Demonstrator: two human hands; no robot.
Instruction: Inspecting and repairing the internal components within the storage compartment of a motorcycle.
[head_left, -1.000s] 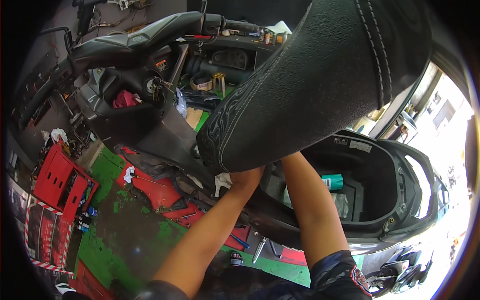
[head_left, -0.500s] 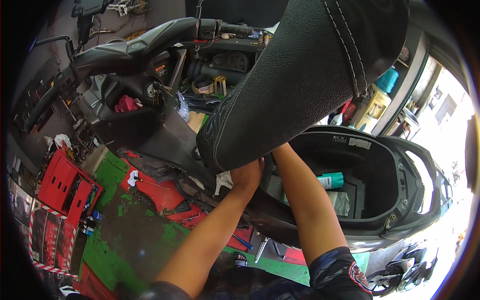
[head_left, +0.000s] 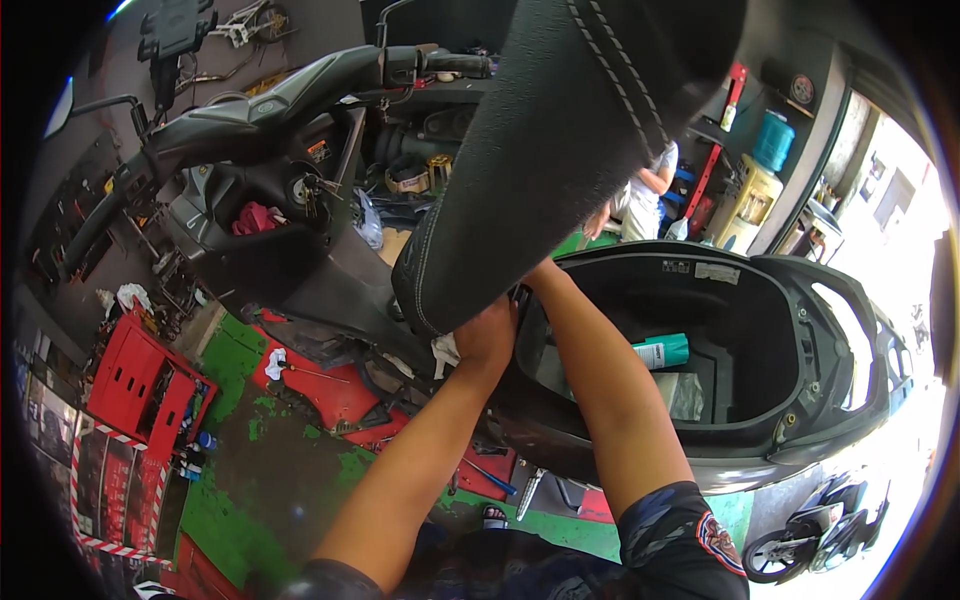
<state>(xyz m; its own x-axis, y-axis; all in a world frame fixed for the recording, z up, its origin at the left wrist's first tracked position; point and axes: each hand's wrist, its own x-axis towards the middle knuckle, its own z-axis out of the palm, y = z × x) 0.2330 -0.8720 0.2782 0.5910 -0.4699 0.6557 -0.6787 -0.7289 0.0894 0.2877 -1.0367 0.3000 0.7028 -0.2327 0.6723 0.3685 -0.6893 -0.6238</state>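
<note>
1. black, grained covering with pale double stitching marks the seat (head_left: 545,170), tilted up at the middle of the dark scooter (head_left: 310,275), its lower end just ahead of the open storage well (head_left: 735,325).
2. both hands are close together at that lower end. the left hand (head_left: 488,335) shows its back by the seat's edge, fingers mostly hidden; the right hand (head_left: 541,274) passes behind the seat and shows little past the wrist. whether either is clamped on anything, i cannot tell.
3. the step in hand looks like work at the seat's underside, perhaps around its mount; that is a judgement, since the spot is covered.
4. the next move, i judge, calls for a steady seat and careful feel, as the seat blocks the view of the fingers.
5. the storage well holds a green-and-white cylindrical container (head_left: 662,351) lying on its side, with a clear plastic packet (head_left: 684,395) just beside it.
6. the front pocket (head_left: 245,180) below the handlebar holds a crumpled dark-red cloth (head_left: 257,219).
7. beyond the scooter, a cardboard box (head_left: 406,186) carries something dark, too small to name.
8. at left, a red tool cabinet (head_left: 128,372) stands on the green floor (head_left: 225,505); its contents are unclear.
</note>
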